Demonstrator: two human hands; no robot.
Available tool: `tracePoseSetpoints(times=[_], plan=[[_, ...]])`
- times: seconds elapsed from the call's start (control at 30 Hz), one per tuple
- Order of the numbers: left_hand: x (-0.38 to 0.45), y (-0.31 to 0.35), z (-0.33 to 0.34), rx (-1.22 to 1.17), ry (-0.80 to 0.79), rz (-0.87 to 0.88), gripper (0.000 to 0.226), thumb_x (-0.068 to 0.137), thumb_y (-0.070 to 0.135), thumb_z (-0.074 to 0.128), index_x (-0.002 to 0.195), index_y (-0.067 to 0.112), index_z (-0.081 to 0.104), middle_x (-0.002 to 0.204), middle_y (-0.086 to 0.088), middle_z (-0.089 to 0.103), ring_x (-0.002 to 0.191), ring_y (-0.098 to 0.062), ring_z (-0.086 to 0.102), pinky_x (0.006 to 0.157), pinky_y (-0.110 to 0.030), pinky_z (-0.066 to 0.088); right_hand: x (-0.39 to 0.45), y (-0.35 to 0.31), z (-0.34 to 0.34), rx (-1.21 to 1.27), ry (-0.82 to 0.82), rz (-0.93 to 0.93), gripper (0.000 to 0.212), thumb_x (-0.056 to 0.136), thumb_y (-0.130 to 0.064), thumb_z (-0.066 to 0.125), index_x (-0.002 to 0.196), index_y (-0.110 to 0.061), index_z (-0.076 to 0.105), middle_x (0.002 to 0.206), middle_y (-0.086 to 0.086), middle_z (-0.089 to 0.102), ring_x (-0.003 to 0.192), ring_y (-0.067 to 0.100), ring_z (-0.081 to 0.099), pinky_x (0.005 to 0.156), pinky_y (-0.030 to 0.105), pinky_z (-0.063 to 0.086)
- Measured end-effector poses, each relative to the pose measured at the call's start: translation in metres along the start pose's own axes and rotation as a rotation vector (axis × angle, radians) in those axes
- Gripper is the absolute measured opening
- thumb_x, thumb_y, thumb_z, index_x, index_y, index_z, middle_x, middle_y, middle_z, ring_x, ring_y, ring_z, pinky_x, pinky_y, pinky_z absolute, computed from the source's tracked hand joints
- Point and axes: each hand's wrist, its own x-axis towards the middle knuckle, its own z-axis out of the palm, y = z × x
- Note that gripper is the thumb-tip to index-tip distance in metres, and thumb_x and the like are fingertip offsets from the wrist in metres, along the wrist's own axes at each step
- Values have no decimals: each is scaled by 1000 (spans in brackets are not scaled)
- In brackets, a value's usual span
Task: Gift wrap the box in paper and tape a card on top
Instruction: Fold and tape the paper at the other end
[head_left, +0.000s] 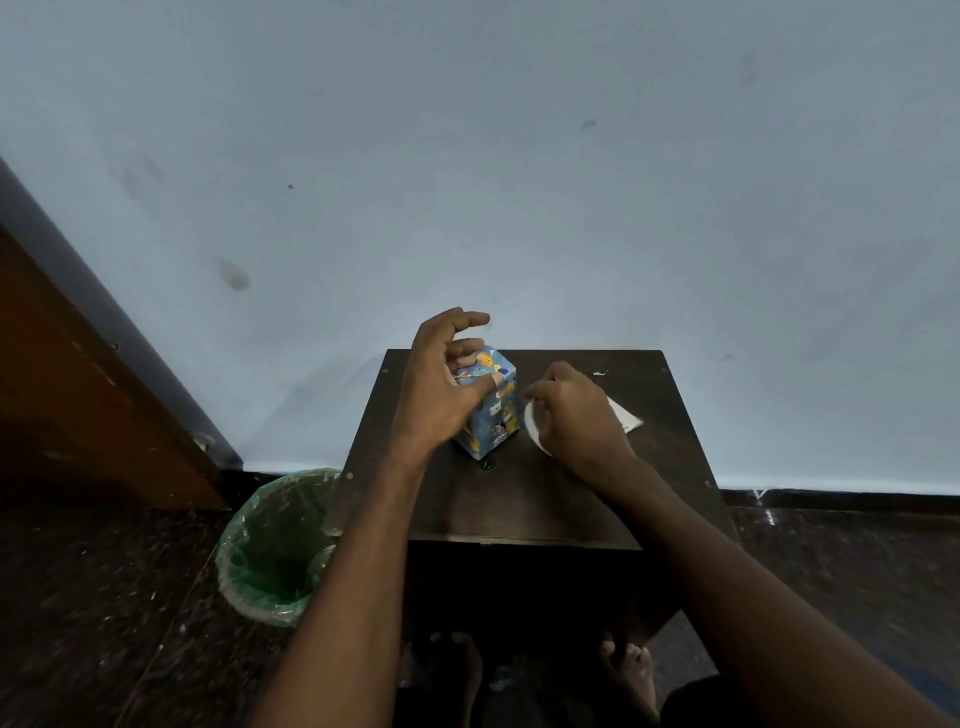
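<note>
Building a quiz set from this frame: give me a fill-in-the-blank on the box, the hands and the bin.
1. The wrapped box stands on a dark ____.
2. The thumb of the ____ hand presses on the box.
3. The bin on the floor is lined with a ____ bag.
4. The right hand rests over a ____ round thing.

Missing words: table; left; green; white

table (519, 499): dark wood, set against the wall | box (493, 410): wrapped, stood upright near the middle | tape roll (532, 423): white, laid just right of box | card (626, 415): white, laid at right
</note>
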Motion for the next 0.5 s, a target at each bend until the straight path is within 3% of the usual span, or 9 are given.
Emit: tracePoseSetpoints(times=[0.1,0.17,0.23,0.33,0.4,0.5], plan=[[0,-5,-2,-20,10,11,69,80,-2,90,134,31,62,142,8,61,122,-8,66,107,-33,57,3,-16,-5,163,144,79,34,82,-11,55,106,-12,79,99,8,68,93,28,65,74,37,53],[2,-8,-4,-24,4,17,61,78,-3,90,127,26,70,144,9,56,122,-8,68,107,-31,56,7,-28,-14,298,337,59,30,85,-5,55,103,-11,78,97,4,71,91,21,67,77,34,53],[2,-8,-6,-59,-13,15,56,76,-6,90,117,28,74,150,4,49,122,-7,69,108,-28,54,10,-35,-20,414,420,10,27,85,6,62,100,-11,77,97,-1,73,90,13,69,77,31,55],[0,-5,-6,-183,3,-28,57,74,-14,88,118,19,73,147,2,55,119,-4,70,109,-26,53,11,-42,-23,557,336,-8,26,81,3,61,93,-13,78,93,-5,75,85,13,71,75,37,57],[0,-6,-6,-257,37,-66,59,74,-19,84,120,17,72,137,9,66,123,-8,69,113,-34,52,9,-42,-19,517,292,-47,23,80,-2,66,90,-17,78,91,-7,75,84,15,70,76,39,56],[0,-12,-14,-194,71,-101,63,75,-7,86,119,36,73,129,17,72,123,-9,69,109,-45,57,7,-36,-13,374,280,-119,28,75,-4,76,100,-16,78,99,-3,73,95,18,66,85,36,52]])
